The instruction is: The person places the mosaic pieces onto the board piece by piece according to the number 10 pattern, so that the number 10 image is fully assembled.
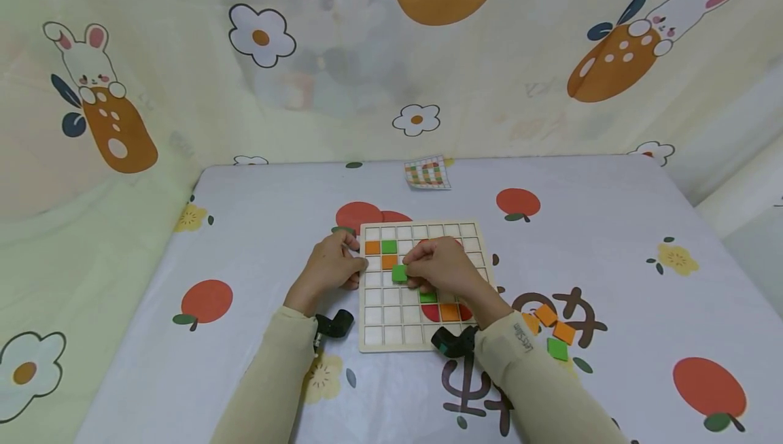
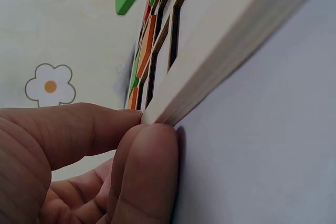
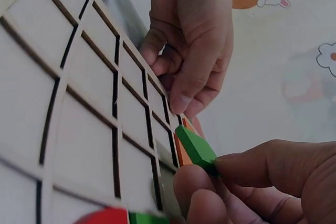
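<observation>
A square wooden grid board (image 1: pixel 391 336) lies flat on the table. My left hand (image 1: pixel 327 268) holds its left edge, with thumb and index finger meeting at the rim in the left wrist view. My right hand (image 1: pixel 445 268) pinches a green square tile (image 3: pixel 197 148) between thumb and fingers. The tile is tilted over the board's middle-left cells. Orange tiles (image 1: pixel 372 247) and a green tile (image 1: pixel 389 247) fill cells at the upper left. Lower down, another green tile (image 1: pixel 428 298) and an orange tile (image 1: pixel 449 312) sit in cells, partly beside my right hand.
Loose orange tiles (image 1: pixel 564 333) and a loose green tile (image 1: pixel 557 349) lie right of the board, near my right sleeve. Behind the board stands a small card with a coloured grid pattern (image 1: pixel 427 173). A printed cloth (image 1: pixel 342 117) hangs along the table's back edge.
</observation>
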`<state>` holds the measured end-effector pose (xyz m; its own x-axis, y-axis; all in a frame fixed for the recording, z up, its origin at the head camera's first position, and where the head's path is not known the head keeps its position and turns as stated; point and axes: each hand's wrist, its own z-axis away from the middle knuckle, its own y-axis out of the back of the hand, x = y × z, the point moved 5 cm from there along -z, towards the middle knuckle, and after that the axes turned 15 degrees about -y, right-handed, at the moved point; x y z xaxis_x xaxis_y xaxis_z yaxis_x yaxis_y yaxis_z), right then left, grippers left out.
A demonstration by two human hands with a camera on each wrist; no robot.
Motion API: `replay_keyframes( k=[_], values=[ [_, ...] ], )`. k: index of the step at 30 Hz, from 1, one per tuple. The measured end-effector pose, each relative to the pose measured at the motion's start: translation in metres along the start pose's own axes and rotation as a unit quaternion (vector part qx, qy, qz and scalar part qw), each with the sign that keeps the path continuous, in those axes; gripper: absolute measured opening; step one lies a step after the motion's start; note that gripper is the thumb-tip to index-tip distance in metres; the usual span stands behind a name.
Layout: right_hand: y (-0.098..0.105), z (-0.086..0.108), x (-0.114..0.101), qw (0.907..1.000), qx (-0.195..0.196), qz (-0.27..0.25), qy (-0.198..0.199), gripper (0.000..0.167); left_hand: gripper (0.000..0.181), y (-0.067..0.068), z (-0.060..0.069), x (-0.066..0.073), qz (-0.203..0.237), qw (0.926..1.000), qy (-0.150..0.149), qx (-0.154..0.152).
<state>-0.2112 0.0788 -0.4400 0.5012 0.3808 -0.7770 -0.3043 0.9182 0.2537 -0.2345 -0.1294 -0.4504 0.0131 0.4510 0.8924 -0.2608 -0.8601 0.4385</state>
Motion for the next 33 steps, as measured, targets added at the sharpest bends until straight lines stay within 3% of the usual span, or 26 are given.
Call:
replay_keyframes(
  k=[13, 33],
  values=[
    [-0.014, -0.004, -0.009, 0.9989, 0.02, 0.041, -0.006, 0.005, 0.029, 0.0, 0.0, 0.0, -0.002, 1.0, -0.004, -0.004],
    [-0.017, 0.0, -0.01, 0.9995, 0.007, 0.031, 0.01, 0.005, 0.029, 0.002, 0.002, 0.001, 0.012, 0.9999, -0.01, -0.003]
  ],
)
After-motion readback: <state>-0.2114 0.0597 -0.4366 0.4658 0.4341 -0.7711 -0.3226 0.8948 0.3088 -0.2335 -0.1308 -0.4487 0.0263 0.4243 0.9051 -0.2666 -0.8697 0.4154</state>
